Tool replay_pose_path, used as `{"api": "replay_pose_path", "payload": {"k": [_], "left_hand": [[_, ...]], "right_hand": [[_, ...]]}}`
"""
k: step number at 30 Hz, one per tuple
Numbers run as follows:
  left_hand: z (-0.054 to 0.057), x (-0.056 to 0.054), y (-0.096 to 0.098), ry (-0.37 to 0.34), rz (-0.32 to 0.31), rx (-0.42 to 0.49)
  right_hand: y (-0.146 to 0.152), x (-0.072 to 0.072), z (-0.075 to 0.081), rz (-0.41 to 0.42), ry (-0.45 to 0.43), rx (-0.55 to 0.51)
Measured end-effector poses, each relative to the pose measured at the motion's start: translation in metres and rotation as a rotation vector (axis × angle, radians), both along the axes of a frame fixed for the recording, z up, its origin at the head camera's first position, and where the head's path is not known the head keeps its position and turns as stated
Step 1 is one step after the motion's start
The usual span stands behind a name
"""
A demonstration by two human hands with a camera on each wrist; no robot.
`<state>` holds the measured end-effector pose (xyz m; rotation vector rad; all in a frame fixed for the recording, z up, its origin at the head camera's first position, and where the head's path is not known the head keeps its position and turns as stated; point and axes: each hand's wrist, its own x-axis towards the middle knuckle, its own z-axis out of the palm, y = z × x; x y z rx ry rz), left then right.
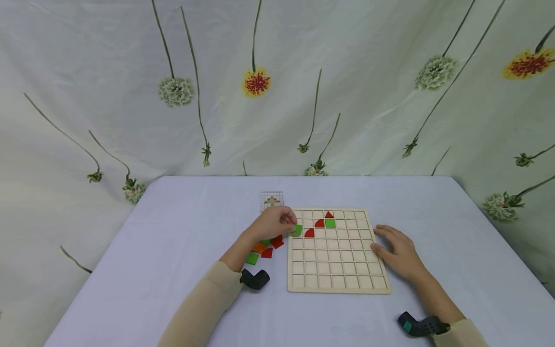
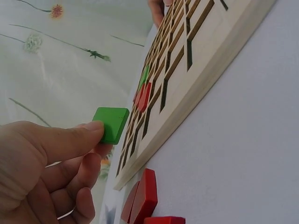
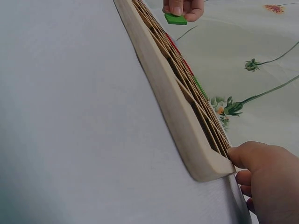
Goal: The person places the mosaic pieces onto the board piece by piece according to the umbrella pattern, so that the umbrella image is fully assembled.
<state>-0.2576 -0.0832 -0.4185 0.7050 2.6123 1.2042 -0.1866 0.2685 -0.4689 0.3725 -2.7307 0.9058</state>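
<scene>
My left hand (image 1: 274, 222) pinches a green square tile (image 2: 111, 125) between thumb and fingers, above the left edge of a wooden grid board (image 1: 338, 290). In the head view the tile overlaps the board's left rim. On the board lie a red triangle (image 1: 329, 215), a green square (image 1: 330, 223) below it, and two red quarter-circle tiles (image 1: 310, 233) stepping down to the left. My right hand (image 1: 400, 253) rests at the board's right edge, with thumb and index finger touching the rim and its fingers relaxed.
Left of the board, partly under my left forearm, is a loose group of red, orange (image 1: 259, 247) and green tiles (image 1: 252, 258). A small printed grid card (image 1: 271, 197) with a coloured pattern lies behind my left hand. White cloth (image 1: 195, 212) covers the table.
</scene>
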Motion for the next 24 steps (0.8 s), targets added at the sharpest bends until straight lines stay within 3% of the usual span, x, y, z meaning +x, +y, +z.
{"api": "replay_pose_path", "payload": {"k": [24], "left_hand": [[-0.008, 0.000, 0.028, 0.008, -0.054, 0.096]], "right_hand": [[0.000, 0.000, 0.000, -0.001, 0.006, 0.008]]}}
